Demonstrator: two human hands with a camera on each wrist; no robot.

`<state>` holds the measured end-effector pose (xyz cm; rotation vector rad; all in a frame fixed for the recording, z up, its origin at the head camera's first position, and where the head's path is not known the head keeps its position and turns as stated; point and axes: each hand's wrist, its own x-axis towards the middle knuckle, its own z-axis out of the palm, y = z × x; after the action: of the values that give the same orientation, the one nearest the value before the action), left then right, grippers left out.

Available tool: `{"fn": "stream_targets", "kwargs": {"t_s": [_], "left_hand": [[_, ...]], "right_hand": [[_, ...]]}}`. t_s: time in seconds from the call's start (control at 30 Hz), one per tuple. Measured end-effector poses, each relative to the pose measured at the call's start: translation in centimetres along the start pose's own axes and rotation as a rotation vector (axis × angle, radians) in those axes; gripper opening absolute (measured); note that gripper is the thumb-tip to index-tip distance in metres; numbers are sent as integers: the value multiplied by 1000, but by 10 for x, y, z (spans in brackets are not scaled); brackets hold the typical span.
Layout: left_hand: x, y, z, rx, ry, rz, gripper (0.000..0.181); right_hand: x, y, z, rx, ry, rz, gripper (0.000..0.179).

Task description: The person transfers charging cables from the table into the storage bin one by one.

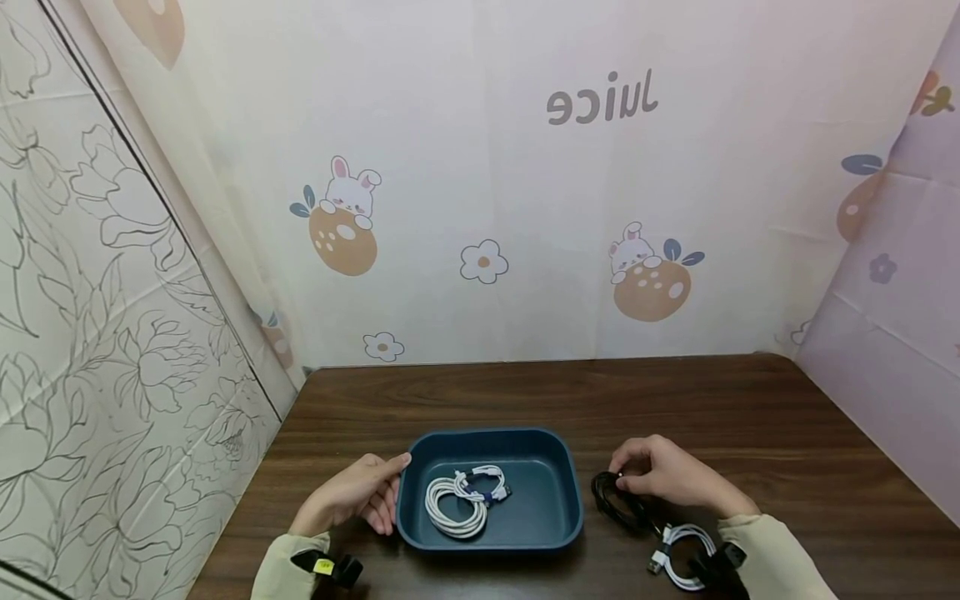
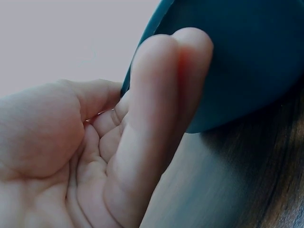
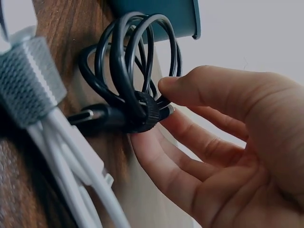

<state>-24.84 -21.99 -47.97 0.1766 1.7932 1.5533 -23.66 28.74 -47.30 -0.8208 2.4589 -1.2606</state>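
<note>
A dark blue tray (image 1: 534, 533) rests on the table with a coiled white cable (image 1: 459, 527) inside it, bound by a dark strap. At the tray's left side my left hand (image 1: 358, 492) grips its wall, thumb on the rim and fingers against the outside. Right of the tray, my right hand (image 1: 675, 475) pinches a coiled black cable (image 3: 124, 61) between thumb and fingers. A dark ribbed tie wraps that coil, and its metal plug (image 3: 85, 116) points away from the palm. Beside it, near my right wrist, lies a second white cable (image 1: 686, 581) with a grey strap (image 3: 32, 80).
The brown wooden table (image 1: 450, 396) ends at a back wall hung with printed cloth (image 1: 480, 167). Patterned cloth (image 1: 112, 375) also closes the left side, and a pale sheet (image 1: 892, 350) the right.
</note>
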Motion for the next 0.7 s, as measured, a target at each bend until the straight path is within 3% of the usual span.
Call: {"fn": "stream_targets", "kwargs": {"t_s": [0.33,0.7], "left_hand": [[0,0,0,9,4,4,61],[1,-1,-1,9,5,9,61]], "right_hand": [[-1,-1,0,20,1,-3,11],[-2,-6,-2,-23,65,-6,14]]}}
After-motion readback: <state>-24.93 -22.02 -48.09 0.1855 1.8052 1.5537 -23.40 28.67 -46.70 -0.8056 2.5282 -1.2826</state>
